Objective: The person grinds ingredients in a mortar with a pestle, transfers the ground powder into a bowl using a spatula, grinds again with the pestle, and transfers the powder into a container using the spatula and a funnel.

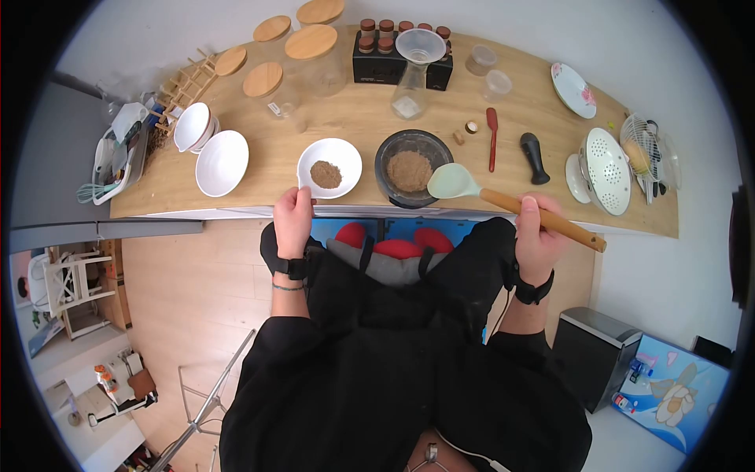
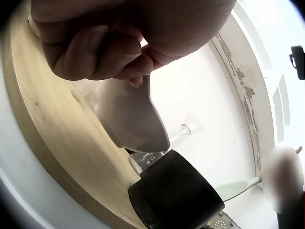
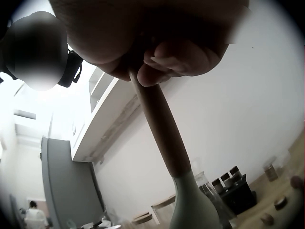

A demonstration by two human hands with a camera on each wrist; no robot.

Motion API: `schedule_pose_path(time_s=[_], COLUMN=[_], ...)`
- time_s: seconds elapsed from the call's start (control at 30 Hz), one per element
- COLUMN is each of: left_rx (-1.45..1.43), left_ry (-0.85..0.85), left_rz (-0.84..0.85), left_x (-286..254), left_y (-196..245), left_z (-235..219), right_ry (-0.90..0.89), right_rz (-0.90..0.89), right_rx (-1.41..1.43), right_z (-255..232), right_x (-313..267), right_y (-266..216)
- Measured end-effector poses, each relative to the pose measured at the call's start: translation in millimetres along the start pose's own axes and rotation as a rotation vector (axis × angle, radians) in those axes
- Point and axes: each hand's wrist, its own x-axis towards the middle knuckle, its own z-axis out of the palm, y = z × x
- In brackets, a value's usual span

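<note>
Two hands are busy: your left hand [image 1: 293,222] pinches the white bowl [image 1: 349,160] beside the black bowl [image 1: 383,168]; your right hand [image 1: 541,234] grasps the spoon [image 1: 454,182]. Keep both steady, so no powder [image 1: 410,171] spills.

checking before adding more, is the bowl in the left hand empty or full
Partly filled: the white bowl holds brown powder, bare white around it.

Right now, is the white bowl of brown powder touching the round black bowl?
Apart: the head view shows bare wooden countertop between the white bowl and the black bowl.
</note>
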Motion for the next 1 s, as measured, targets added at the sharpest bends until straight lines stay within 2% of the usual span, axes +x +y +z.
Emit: schedule_pose_path(time_s=[0.07,0.23,0.37,0.43,0.53,1.0], left_rx=[0.001,-0.057,-0.068,-0.082,-0.120,-0.132], left_ry=[0.000,-0.009,-0.019,-0.021,-0.055,-0.071], left_rz=[-0.006,-0.027,-0.013,-0.031,-0.026,0.001], left_x=[-1,-6,-5,-6,-9,-14], left_y=[-1,10,14,16,16,16], left_z=[0,-2,0,3,7,5], right_ry=[0.012,0.031,0.021,0.014,-0.002,0.001], right_rz=[-0.061,0.122,0.136,0.232,0.284,0.210], right_rx=[-0.033,0.129,0.125,0.153,0.175,0.173], right_z=[2,-7,-8,-7,-7,-5], right_x=[-3,-12,-17,-19,-20,-22], right_y=[6,6,2,-4,-6,-4])
